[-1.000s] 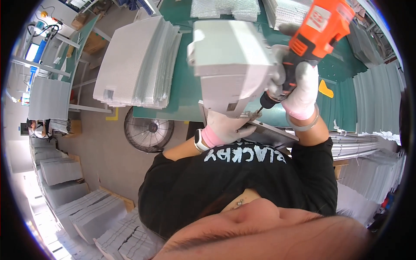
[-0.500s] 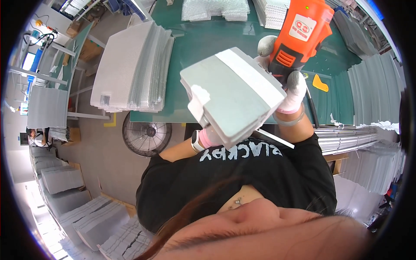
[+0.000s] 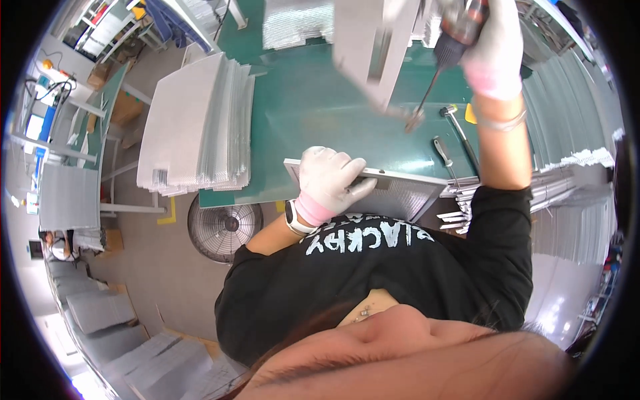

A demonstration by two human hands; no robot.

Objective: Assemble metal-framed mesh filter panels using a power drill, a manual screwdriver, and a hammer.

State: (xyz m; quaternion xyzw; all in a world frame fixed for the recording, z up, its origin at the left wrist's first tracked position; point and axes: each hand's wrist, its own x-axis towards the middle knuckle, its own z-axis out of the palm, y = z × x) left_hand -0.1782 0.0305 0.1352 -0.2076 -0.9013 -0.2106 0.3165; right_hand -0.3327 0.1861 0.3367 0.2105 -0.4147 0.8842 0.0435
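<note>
My left hand (image 3: 330, 183), in a white glove with a pink cuff, is closed over the edge of a metal-framed mesh panel (image 3: 413, 193). That panel leans at the near table edge, against my front. My right hand (image 3: 497, 50), gloved too, grips a power drill (image 3: 452, 48) at the upper right. The drill's long thin bit points down over the green tabletop, its tip blurred. A large light grey boxy part (image 3: 367, 50) looms left of the drill, blurred; I cannot tell whether they are joined.
A hammer-like tool (image 3: 459, 130), a screwdriver (image 3: 442, 152) and a yellow piece (image 3: 471, 113) lie on the green table (image 3: 293, 120). Stacked mesh sheets (image 3: 190, 127) stand at its left. Metal strips (image 3: 527, 200) lie at right. A floor fan (image 3: 227, 227) is below.
The grey boxy part has moved up and away from my left hand, which now grips the panel's edge. My right hand has moved up and right; the drill has turned, its bit now showing.
</note>
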